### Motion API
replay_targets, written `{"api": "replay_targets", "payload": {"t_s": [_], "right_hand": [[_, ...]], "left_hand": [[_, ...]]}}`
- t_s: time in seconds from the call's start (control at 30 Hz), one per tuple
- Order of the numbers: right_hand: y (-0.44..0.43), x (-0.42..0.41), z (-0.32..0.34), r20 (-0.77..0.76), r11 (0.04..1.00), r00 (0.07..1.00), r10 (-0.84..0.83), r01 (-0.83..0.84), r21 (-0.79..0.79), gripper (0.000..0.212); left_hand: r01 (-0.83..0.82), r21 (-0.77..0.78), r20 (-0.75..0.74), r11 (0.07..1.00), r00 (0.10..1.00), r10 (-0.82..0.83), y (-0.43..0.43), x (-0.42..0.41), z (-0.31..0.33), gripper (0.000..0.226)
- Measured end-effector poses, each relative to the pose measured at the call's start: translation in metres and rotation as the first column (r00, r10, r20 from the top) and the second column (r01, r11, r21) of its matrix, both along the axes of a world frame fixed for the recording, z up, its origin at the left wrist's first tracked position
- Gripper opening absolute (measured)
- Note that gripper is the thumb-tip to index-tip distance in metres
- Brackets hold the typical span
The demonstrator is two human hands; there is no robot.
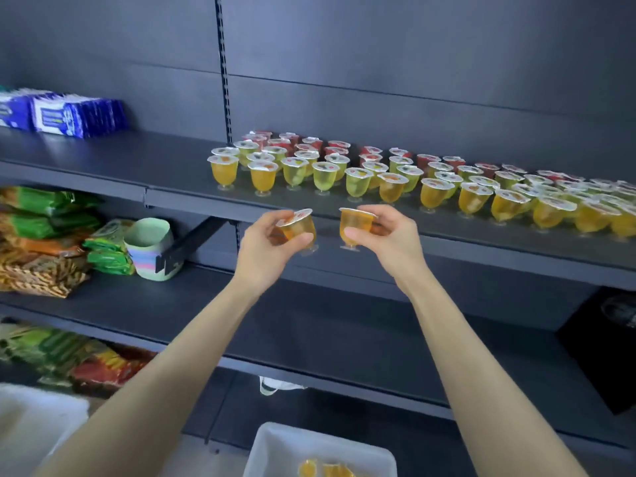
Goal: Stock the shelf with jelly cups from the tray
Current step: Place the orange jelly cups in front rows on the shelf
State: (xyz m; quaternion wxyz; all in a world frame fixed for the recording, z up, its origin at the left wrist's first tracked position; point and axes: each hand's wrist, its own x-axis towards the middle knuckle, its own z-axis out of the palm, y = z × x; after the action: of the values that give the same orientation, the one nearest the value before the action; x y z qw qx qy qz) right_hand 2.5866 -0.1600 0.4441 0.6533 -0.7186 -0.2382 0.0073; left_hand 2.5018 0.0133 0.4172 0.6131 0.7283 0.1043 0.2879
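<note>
Holding 2 cups just below the shelf (165, 166) edge, mid-placing: left hand (268, 246) grip closed on tilted cup (298, 228), right hand (392, 235) grip on upright cup (354, 227); nxt needs both set level in front row.

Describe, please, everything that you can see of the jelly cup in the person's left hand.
The jelly cup is a small clear plastic goblet filled with orange jelly. It has a sealed white lid with a coloured print and a little round clear foot. It is tilted, with the lid toward the upper left and the foot toward the lower right. The left hand holds it in the air in front of the shelf, thumb across the front. Nothing else seems to touch it.
</note>
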Motion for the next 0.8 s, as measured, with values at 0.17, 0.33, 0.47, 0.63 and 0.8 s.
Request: {"api": "replay_targets", "payload": {"t_s": [0.17, 0.33, 0.47, 0.63, 0.8], "right_hand": [[0.043, 0.030, 0.012, 0.171, 0.975, 0.971, -0.165, 0.187, -0.121, 0.039], [0.081, 0.054, 0.006, 0.342, 0.912, 0.897, -0.279, 0.359, -0.198, 0.037], [0.097, 0.063, -0.004, 0.483, 0.867, 0.825, -0.294, 0.443, -0.229, 0.033], [0.108, 0.069, -0.012, 0.566, 0.795, 0.765, -0.306, 0.533, -0.290, 0.036], [0.111, 0.072, -0.013, 0.584, 0.775, 0.755, -0.298, 0.549, -0.313, 0.036]], "left_hand": [[0.014, 0.297, 0.036, 0.955, 0.999, -0.025, 0.037, 0.047, 0.028, 0.044], [-0.006, 0.466, 0.019, 0.885, 1.000, -0.004, 0.064, 0.090, 0.027, 0.045], [-0.019, 0.554, 0.050, 0.832, 0.999, -0.010, 0.075, 0.105, 0.019, 0.043], [-0.037, 0.560, 0.106, 0.828, 0.994, -0.028, 0.086, 0.112, 0.010, 0.043], [-0.064, 0.645, 0.100, 0.762, 0.995, -0.001, 0.087, 0.113, 0.009, 0.045]]}}
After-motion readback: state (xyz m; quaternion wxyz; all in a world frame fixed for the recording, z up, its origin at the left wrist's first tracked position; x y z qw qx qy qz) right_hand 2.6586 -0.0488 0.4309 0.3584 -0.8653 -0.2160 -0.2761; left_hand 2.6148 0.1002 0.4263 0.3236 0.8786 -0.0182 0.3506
